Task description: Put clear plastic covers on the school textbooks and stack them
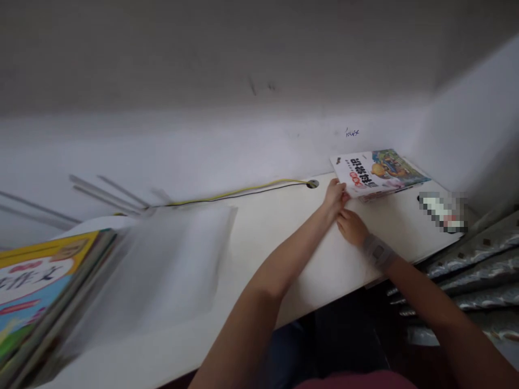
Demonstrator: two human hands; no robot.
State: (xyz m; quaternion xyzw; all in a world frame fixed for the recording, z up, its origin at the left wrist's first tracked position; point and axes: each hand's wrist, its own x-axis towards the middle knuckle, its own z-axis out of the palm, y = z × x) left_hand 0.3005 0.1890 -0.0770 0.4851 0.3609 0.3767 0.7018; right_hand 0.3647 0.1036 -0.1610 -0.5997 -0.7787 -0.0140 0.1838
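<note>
A colourful book (377, 172) lies on top of a small stack at the far right of the white desk (284, 237). My left hand (334, 199) reaches across and its fingers pinch the near left corner of that book. My right hand (351, 226), with a grey band on the wrist, rests curled on the desk just below the left hand, touching or almost touching the stack's edge. What the right fingers hold, if anything, is hidden.
A stack of picture books (36, 292) sits at the near left, beside blurred white sheets (170, 265). A yellow cable (235, 192) runs along the wall to a desk grommet (312, 184). Grey ribbed panels (478, 270) stand at the right.
</note>
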